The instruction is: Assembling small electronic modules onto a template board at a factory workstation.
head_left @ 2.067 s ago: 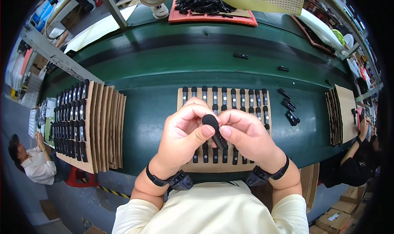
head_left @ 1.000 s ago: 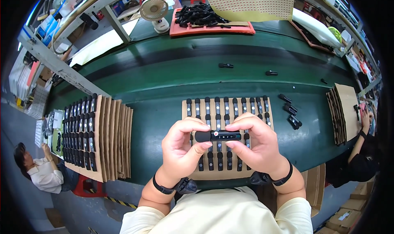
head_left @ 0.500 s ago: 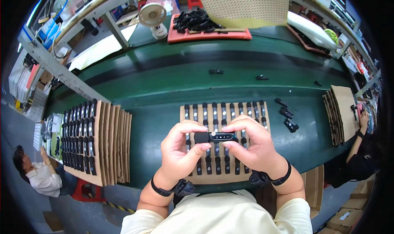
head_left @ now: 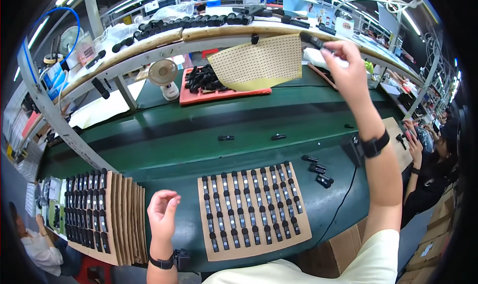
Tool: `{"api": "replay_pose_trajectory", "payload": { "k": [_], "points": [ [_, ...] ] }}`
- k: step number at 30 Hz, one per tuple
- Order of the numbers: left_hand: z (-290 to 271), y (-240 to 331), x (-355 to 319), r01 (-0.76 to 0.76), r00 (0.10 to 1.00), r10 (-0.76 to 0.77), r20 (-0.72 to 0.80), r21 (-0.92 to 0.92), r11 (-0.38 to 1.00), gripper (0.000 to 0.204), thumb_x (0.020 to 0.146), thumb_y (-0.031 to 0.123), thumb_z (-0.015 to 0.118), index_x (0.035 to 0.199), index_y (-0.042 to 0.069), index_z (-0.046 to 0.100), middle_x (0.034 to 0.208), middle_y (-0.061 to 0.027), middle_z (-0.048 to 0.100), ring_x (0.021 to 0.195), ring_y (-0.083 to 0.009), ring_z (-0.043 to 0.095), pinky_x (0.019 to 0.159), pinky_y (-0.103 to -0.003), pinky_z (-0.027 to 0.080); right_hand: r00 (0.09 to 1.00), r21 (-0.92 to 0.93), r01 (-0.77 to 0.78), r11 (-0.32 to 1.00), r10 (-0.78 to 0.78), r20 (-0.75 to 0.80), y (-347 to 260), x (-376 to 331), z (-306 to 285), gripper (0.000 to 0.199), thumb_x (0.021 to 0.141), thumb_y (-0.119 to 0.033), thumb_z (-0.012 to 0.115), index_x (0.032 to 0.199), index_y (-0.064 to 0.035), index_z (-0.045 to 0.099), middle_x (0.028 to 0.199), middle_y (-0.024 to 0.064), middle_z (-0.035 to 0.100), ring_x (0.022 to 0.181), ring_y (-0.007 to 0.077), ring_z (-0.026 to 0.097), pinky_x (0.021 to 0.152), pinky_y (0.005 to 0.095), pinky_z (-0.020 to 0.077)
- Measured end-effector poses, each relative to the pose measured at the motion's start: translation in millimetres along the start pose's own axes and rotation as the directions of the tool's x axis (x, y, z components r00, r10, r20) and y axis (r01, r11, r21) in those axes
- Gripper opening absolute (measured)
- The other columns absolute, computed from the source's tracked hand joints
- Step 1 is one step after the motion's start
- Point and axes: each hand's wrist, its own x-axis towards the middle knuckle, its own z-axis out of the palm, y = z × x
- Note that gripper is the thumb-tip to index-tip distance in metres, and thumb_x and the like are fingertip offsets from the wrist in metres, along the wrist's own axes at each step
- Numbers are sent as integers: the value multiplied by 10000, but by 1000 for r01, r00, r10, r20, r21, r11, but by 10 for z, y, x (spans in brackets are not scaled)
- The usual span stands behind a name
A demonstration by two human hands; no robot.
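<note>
My right hand (head_left: 346,67) is raised at the far right, by the upper shelf's front edge. It pinches a small black clip-on microphone (head_left: 317,42) with a foam tip, beside the hanging perforated yellow sheet (head_left: 259,60). My left hand (head_left: 163,215) hovers low, left of the cardboard sheet, fingers loosely curled and holding nothing I can see. That cardboard sheet (head_left: 259,250) lies before me with rows of similar foam-tipped microphones (head_left: 239,199). Several loose microphones (head_left: 317,169) lie to its right on the green table.
A stack of cardboard sheets (head_left: 130,219) with microphones on its face stands at left. At the back are a small fan (head_left: 163,73) and a red tray (head_left: 194,97) of black parts. A cable (head_left: 343,202) crosses the table at right. Co-workers sit on both sides.
My hands, together on a microphone over the cardboard before, are now apart. The right has gone up and away to the shelf; the left has moved left. The view has tilted up.
</note>
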Motion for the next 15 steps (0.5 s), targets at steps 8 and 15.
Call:
{"api": "replay_pose_trajectory", "payload": {
  "k": [8, 15],
  "points": [
    [-164, -189, -61, 103, 993, -100, -65, 53, 993, 98, 950, 67, 586, 1017, 1, 613, 904, -50, 639, 821, -105, 588, 780, -240, 477, 985, -617, -61, 785, -53, -165, 849, 765, 328, 224, 825, -282, 742, 900, -72, 730, 1009, 115, 671, 930, 313, 621, 873, 405, 479],
    [-236, -416, 299, 66, 998, -65, -8, 115, 991, 95, 945, 76, 612, 1011, 7, 616, 900, -30, 638, 803, -87, 579, 750, -224, 476, 906, -485, 294, 824, -401, -133, 851, 585, 239, 137, 850, -203, 698, 931, -92, 702, 954, 114, 672, 939, 322, 617, 848, 418, 469]
  ]
}}
